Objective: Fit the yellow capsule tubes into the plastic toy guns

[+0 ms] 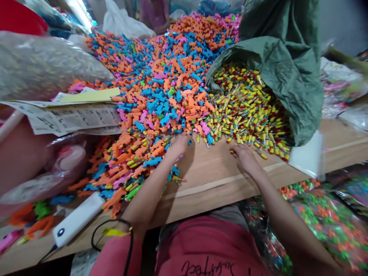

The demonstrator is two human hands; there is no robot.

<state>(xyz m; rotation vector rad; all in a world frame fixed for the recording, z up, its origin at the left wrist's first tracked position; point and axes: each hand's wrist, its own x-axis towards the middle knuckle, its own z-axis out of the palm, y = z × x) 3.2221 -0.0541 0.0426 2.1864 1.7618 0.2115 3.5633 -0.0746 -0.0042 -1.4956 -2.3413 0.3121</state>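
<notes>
A wide heap of small orange, blue and pink plastic toy pieces covers the wooden table. Beside it lies a mass of small yellow-and-red tubes, spilling from a green woven sack. My left hand rests at the heap's near edge, its fingertips among the pieces. My right hand sits on bare wood with curled fingers, close to the tubes' lower edge. Whether either hand holds a piece is hidden.
Printed papers and a yellow sheet lie at the heap's left side, beside a bulging clear plastic bag. A white power bank with a black cable sits on the near table edge. Filled bags lie below right. A person stands beyond the heap.
</notes>
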